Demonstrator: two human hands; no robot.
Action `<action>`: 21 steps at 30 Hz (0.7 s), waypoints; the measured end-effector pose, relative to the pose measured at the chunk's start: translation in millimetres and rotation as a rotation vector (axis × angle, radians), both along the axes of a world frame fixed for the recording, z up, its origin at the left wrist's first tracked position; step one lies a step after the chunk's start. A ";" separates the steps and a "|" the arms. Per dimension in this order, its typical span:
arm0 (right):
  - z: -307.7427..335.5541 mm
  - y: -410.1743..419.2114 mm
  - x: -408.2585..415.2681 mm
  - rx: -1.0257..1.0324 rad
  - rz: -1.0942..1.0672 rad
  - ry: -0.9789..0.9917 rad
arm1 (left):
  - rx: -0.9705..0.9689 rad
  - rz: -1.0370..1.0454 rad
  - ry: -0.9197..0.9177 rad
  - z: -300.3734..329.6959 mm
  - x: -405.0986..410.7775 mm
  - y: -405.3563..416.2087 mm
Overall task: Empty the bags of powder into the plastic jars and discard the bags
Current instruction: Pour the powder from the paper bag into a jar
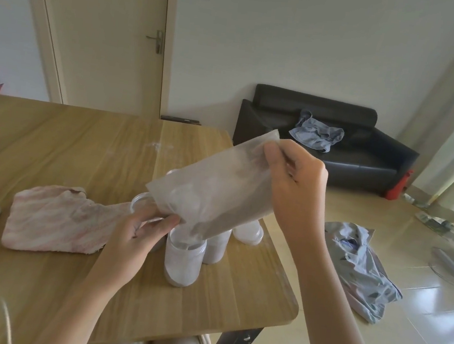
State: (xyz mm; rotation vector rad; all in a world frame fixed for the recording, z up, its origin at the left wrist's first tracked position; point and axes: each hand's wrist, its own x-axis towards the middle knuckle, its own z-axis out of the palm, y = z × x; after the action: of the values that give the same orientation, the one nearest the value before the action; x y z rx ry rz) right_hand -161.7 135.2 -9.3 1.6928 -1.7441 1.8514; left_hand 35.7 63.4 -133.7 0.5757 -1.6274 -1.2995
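One bag (pixel 212 187), tilted over four jars (pixel 184 257); right hand (pixel 293 185) pinches its raised end, left hand (pixel 139 235) grips its mouth below.

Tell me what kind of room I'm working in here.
Probably a home living room: a black sofa with clothes on it, a wooden table, and a closed interior door.

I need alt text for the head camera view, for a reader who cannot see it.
Two hands tilt a translucent bag over an open plastic jar on a wooden table; the right hand pinches its raised end, the left hand its lower mouth. More jars and a pink cloth lie alongside.
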 end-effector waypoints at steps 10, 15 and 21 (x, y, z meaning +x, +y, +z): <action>1.1 2.3 0.3 0.015 -0.009 0.010 | -0.002 0.003 0.007 -0.5 -0.8 0.2; 1.4 2.9 0.9 0.007 -0.026 0.022 | -0.008 0.009 0.000 -1.9 -1.3 -0.7; 2.7 2.9 2.0 0.001 -0.028 0.024 | -0.010 0.012 0.016 0.2 -3.4 1.3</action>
State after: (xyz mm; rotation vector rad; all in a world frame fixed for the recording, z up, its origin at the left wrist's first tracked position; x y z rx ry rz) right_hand -159.7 138.1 -6.5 1.6747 -1.7507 1.8108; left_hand 32.3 64.7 -133.4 0.5667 -1.6137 -1.2830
